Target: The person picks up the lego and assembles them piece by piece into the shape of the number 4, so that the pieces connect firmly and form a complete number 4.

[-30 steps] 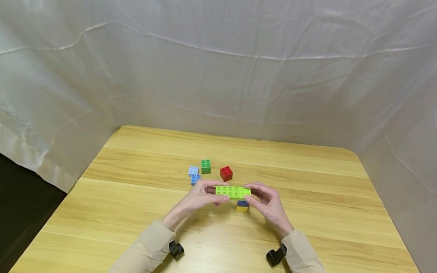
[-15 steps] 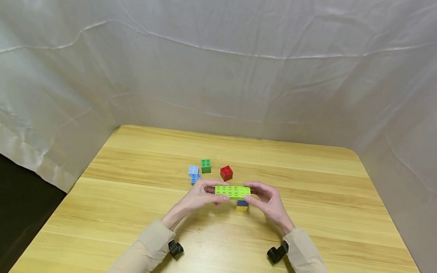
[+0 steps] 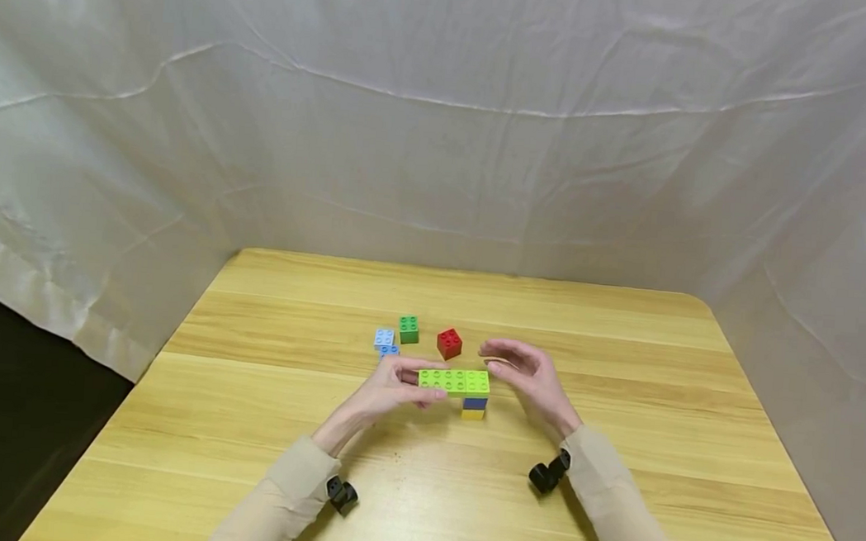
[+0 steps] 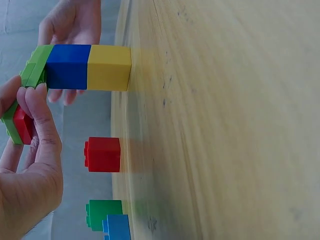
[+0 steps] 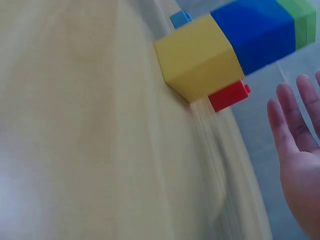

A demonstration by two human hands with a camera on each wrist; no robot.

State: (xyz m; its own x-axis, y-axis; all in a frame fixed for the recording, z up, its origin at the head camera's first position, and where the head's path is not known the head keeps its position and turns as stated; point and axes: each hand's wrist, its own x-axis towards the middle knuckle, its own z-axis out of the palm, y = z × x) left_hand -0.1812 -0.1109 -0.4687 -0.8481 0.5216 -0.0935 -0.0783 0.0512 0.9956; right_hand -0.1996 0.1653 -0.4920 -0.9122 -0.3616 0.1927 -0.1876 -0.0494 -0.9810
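My left hand (image 3: 384,392) pinches the left end of a long lime green building brick (image 3: 443,379) between thumb and fingers. Flush against that brick's right end is another lime green brick (image 3: 477,382). Under the right end stands a column: a dark blue brick (image 4: 69,67) above a yellow brick (image 4: 110,68), whose base is on the table. A red brick (image 4: 22,125) sits beneath the lime piece at the left end, partly hidden by my left fingers. Just right of the structure, my right hand (image 3: 533,384) is apart from it, fingers extended and holding nothing.
Behind the structure a loose red brick (image 3: 449,344) lies on the wooden table (image 3: 618,414). Farther left are a green brick (image 3: 409,329), a light blue brick (image 3: 384,339) and a blue brick (image 3: 389,351), partly behind my left hand. Pale curtains (image 3: 469,173) surround the table.
My right hand has let go of the lime bricks' right end and drawn back and away. The structure has shifted slightly left, with my left hand still gripping it.
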